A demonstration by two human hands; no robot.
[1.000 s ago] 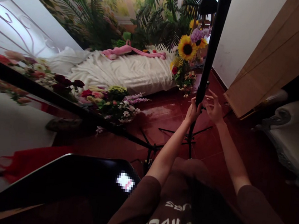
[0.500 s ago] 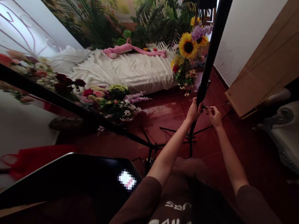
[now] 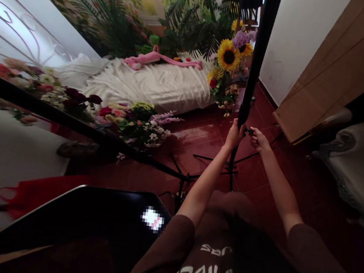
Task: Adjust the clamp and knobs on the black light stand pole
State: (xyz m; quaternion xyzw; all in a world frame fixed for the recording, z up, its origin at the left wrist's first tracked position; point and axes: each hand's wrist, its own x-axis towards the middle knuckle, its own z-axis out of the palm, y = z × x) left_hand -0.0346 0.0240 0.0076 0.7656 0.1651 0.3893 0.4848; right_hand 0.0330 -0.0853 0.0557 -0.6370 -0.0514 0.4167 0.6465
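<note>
A black light stand rises on the right, its thin legs spread on the red floor. My left hand is wrapped round its pole, just below a thicker collar. To the right of the pole my right hand pinches a small dark knob that sticks out from the pole's side. My fingers partly cover the knob.
Another black pole slants across on the left. Below it is a large dark panel with a lit patch. Flowers edge a low bed with white cloth. A wooden board and a wrapped roll are right.
The fingers of my right hand have turned and curled a little at the knob. My left hand keeps its hold on the pole. The view has shifted slightly.
</note>
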